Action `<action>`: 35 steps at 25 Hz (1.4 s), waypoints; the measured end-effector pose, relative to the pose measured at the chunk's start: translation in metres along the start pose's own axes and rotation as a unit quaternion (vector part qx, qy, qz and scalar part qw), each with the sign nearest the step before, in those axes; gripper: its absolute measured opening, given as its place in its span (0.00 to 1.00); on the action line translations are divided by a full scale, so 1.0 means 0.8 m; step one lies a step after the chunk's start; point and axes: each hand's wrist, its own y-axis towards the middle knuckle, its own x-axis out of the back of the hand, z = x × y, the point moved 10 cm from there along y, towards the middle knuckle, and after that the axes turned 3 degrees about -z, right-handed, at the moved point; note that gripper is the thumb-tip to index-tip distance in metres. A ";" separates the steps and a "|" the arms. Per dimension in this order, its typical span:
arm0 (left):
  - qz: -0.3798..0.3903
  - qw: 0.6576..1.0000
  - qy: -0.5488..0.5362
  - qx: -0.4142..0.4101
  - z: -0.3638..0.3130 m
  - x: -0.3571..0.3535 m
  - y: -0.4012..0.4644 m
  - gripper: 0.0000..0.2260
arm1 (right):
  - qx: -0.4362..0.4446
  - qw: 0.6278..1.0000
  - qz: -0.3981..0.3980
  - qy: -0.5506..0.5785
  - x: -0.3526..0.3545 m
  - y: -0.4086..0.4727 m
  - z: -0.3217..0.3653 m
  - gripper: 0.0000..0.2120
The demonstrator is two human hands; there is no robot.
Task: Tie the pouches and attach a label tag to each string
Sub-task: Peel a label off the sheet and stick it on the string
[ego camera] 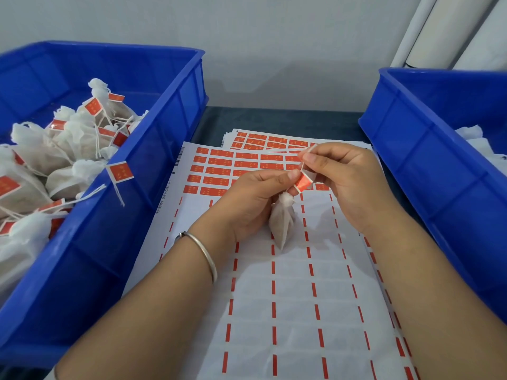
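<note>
While one pouch (282, 219) hangs between the two hands over the middle of the bench (274, 116), the head view shows the labelling step under way and not yet finished. The left hand (247, 198) pinches the gathered neck of the pouch, its grip closed on the fabric just below the knot. The right hand (337, 174) pinches the string (308, 152) near its free end, and a red label tag (303, 183) sits on the string between the two thumbs, apparently being folded round it; whether it is fully stuck cannot be told.

Done, as judged from the scene: the blue bin on the left (153, 149) holds a heap of tied pouches, each visible one carrying a red tag. At least ten tags can be counted there; the exact number of pouches is hidden by the pile.

Left to do: the blue bin on the right (428, 149) shows white pouch fabric at its far edge with no red tags in sight, probably the untied stock; its count cannot be read.

Counts: two bins, one pouch in hand, one tag in hand. Of the label sheets, the near sheet (288, 311) is stripped over most of its area, with five rows of red labels remaining at its far end; at least one further sheet (263, 141) lies beneath it. One bangle (204, 252) circles the left wrist.
</note>
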 end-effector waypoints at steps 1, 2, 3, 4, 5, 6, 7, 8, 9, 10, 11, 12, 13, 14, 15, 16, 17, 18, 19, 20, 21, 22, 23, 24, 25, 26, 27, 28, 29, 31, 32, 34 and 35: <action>-0.003 1.000 -0.010 -0.001 0.000 0.001 0.001 0.08 | 0.000 1.000 0.002 0.001 0.000 0.000 0.000 0.09; -0.007 1.000 -0.020 -0.001 0.000 0.002 0.002 0.07 | -0.001 1.000 0.004 0.002 -0.001 -0.001 0.000 0.08; -0.014 1.000 -0.021 -0.001 0.000 0.003 0.002 0.07 | -0.001 1.000 0.006 0.004 -0.002 -0.001 0.000 0.08; -0.023 1.000 -0.015 -0.003 0.000 0.005 0.002 0.07 | -0.001 1.000 0.008 0.005 -0.002 -0.001 0.000 0.08; -0.029 1.000 -0.008 -0.004 0.000 0.007 0.003 0.07 | -0.002 1.000 0.009 0.005 -0.003 -0.001 0.000 0.09; -0.033 0.999 -0.003 -0.004 0.001 0.008 0.003 0.07 | -0.004 1.000 0.009 0.005 -0.003 -0.001 0.000 0.08; -0.035 0.999 0.000 -0.005 0.001 0.009 0.003 0.07 | -0.004 1.000 0.009 0.003 -0.003 -0.001 -0.001 0.08; -0.037 0.999 0.008 -0.008 0.000 0.009 0.002 0.08 | -0.004 1.000 0.009 0.001 -0.003 -0.001 -0.001 0.08; -0.040 0.999 0.019 -0.014 -0.001 0.010 0.003 0.08 | -0.003 1.000 0.011 0.000 -0.004 -0.001 -0.001 0.08; -0.044 0.998 0.031 -0.023 -0.003 0.011 0.003 0.09 | -0.002 1.000 0.012 0.000 -0.004 -0.001 -0.002 0.08; -0.050 0.997 0.039 -0.033 -0.005 0.011 0.002 0.10 | -0.001 1.000 0.011 -0.002 -0.004 -0.001 -0.003 0.07; -0.059 0.996 0.046 -0.044 -0.007 0.013 0.002 0.10 | -0.002 1.000 0.011 -0.005 -0.004 0.000 -0.005 0.07; -0.072 0.994 0.056 -0.056 -0.010 0.016 0.002 0.11 | -0.006 1.000 0.013 -0.010 -0.004 0.000 -0.006 0.06; -0.089 0.991 0.069 -0.068 -0.013 0.019 0.002 0.11 | -0.007 0.999 0.024 -0.023 -0.007 0.000 -0.007 0.05; -0.105 0.988 0.083 -0.079 -0.015 0.023 0.002 0.11 | -0.005 0.998 0.040 -0.044 -0.011 -0.001 -0.007 0.05; -0.121 0.984 0.094 -0.088 -0.018 0.026 0.002 0.11 | -0.002 0.996 0.055 -0.069 -0.015 -0.002 -0.008 0.08; -0.134 0.981 0.104 -0.094 -0.020 0.028 0.001 0.11 | -0.002 0.994 0.060 -0.089 -0.018 -0.003 -0.009 0.12; -0.145 0.978 0.115 -0.098 -0.023 0.030 0.000 0.10 | -0.007 0.994 0.054 -0.096 -0.018 -0.002 -0.011 0.15; -0.154 0.974 0.128 -0.102 -0.027 0.031 -0.001 0.09 | -0.013 0.995 0.043 -0.093 -0.016 -0.002 -0.013 0.18; -0.159 0.971 0.144 -0.107 -0.033 0.031 -0.003 0.08 | -0.019 0.996 0.033 -0.085 -0.013 -0.001 -0.014 0.19; -0.160 0.967 0.163 -0.111 -0.039 0.031 -0.006 0.07 | -0.026 0.997 0.025 -0.070 -0.011 -0.001 -0.014 0.19; -0.157 0.963 0.185 -0.114 -0.045 0.031 -0.009 0.06 | -0.033 0.998 0.020 -0.049 -0.009 -0.003 -0.014 0.19; -0.154 0.960 0.205 -0.116 -0.051 0.031 -0.012 0.05 | -0.037 0.999 0.017 -0.029 -0.007 -0.006 -0.013 0.20; -0.149 0.957 0.220 -0.117 -0.055 0.030 -0.016 0.03 | -0.038 0.999 0.012 -0.014 -0.004 -0.010 -0.012 0.20; -0.144 0.955 0.231 -0.119 -0.059 0.028 -0.020 0.02 | -0.036 0.999 0.006 -0.006 -0.001 -0.015 -0.009 0.20; -0.139 0.953 0.241 -0.121 -0.061 0.026 -0.024 0.01 | -0.032 0.999 0.000 -0.005 0.002 -0.021 -0.007 0.20; -0.136 0.951 0.251 -0.121 -0.062 0.023 -0.028 0.01 | -0.029 1.000 -0.007 -0.004 0.004 -0.028 -0.005 0.20; -0.135 0.948 0.261 -0.120 -0.063 0.019 -0.032 0.01 | -0.028 1.000 -0.014 -0.003 0.007 -0.034 -0.003 0.19; -0.134 0.946 0.268 -0.119 -0.064 0.016 -0.036 0.02 | -0.027 0.999 -0.020 0.000 0.010 -0.041 -0.001 0.18; -0.135 0.943 0.276 -0.127 -0.068 0.010 -0.046 0.04 | -0.027 0.999 -0.035 0.001 0.016 -0.053 0.004 0.17; -0.139 0.943 0.272 -0.132 -0.072 0.009 -0.052 0.04 | -0.028 0.999 -0.037 -0.002 0.017 -0.058 0.007 0.16; -0.150 0.943 0.255 -0.149 -0.083 0.008 -0.065 0.04 | -0.024 0.999 -0.017 -0.035 0.008 -0.069 0.016 0.14; -0.156 0.942 0.251 -0.159 -0.090 0.008 -0.074 0.04 | -0.018 0.998 -0.002 -0.064 0.001 -0.075 0.023 0.12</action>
